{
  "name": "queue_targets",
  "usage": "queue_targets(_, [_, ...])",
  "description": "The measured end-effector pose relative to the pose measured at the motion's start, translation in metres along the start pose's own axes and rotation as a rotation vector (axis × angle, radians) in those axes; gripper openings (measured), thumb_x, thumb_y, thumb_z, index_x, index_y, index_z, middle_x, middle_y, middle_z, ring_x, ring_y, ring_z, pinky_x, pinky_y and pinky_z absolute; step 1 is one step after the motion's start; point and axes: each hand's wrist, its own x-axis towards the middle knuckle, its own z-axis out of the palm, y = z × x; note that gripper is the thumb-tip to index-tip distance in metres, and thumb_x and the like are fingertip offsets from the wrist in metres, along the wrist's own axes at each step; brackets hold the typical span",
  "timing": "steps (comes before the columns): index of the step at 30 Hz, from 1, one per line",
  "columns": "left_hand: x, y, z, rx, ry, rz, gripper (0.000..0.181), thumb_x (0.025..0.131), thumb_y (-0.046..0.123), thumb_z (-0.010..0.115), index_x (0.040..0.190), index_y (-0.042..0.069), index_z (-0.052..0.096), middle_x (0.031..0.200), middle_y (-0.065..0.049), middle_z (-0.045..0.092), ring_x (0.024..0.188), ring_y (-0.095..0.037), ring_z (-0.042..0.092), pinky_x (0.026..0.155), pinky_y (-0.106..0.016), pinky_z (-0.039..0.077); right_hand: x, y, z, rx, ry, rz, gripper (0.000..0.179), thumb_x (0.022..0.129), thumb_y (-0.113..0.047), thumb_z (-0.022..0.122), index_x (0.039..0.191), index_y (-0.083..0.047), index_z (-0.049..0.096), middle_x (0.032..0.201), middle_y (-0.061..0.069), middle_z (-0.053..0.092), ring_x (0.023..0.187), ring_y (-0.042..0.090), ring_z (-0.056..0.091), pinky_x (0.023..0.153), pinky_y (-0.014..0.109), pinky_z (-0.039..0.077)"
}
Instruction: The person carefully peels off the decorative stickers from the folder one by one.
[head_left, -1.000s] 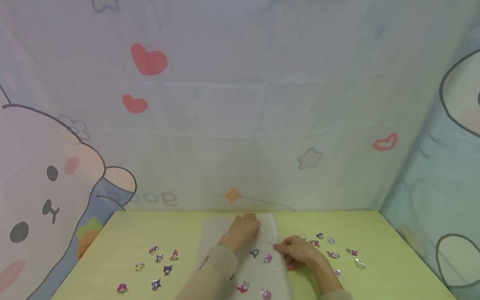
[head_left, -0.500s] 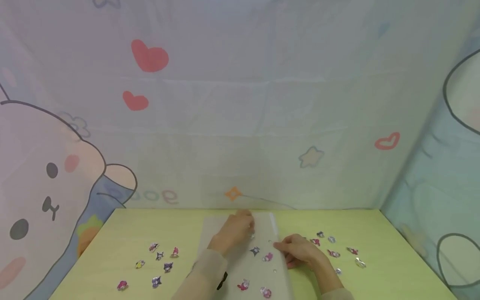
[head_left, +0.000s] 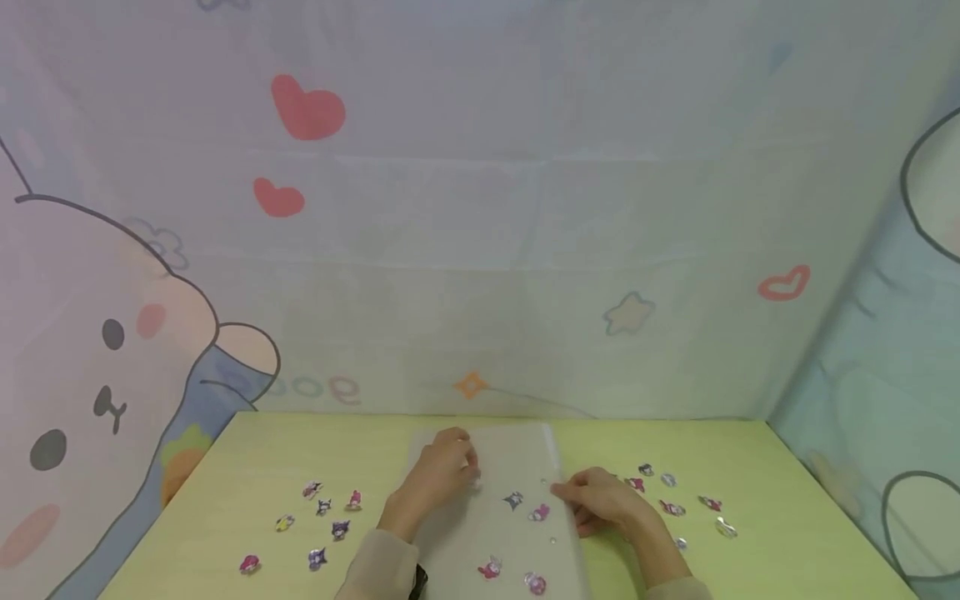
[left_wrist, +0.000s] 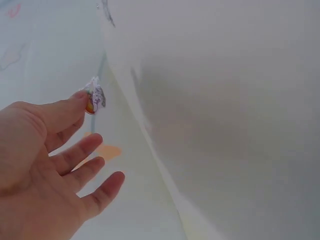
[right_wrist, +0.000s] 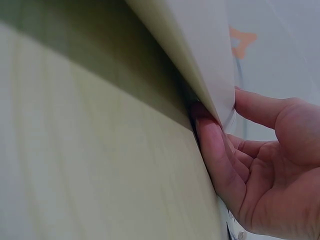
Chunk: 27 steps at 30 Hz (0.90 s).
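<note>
My left hand (head_left: 441,467) pinches a small shiny cartoon sticker (left_wrist: 95,97) between thumb and index finger, the other fingers spread apart in the left wrist view. It is over the upper left part of a white board (head_left: 517,454). On the board's right half lie a dark pointed sticker (head_left: 513,500), a pink sticker (head_left: 539,512), a red-and-white sticker (head_left: 491,568) and a round pink one (head_left: 536,582). My right hand (head_left: 603,500) holds the board's right edge, thumb on top and fingers underneath, as the right wrist view shows.
Several cartoon stickers are scattered on the yellow table (head_left: 375,442) left of the board, among them a purple sticker (head_left: 317,558) and a magenta one (head_left: 250,564). More lie to the right, such as a clear sticker (head_left: 725,527). A patterned cloth (head_left: 480,208) hangs behind the table.
My left hand has moved left across the board's top, carrying the sticker, which has come into sight below the fingers. My right hand keeps its hold on the edge.
</note>
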Motion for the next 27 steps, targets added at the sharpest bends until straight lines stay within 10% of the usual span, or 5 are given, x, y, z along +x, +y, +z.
queue_targets(27, [-0.080, -0.038, -0.042, -0.074, 0.078, -0.273, 0.017, 0.088, 0.009, 0.071, 0.074, 0.014, 0.061, 0.130, -0.021, 0.053, 0.136, -0.049, 0.028, 0.093, -0.075, 0.027, 0.002, 0.000, 0.000, 0.001, -0.023, 0.000, 0.033, 0.096, -0.031, 0.063, 0.099, 0.002, 0.063, 0.080, 0.010, 0.063, 0.060, 0.014, 0.057, 0.058, 0.030, 0.054])
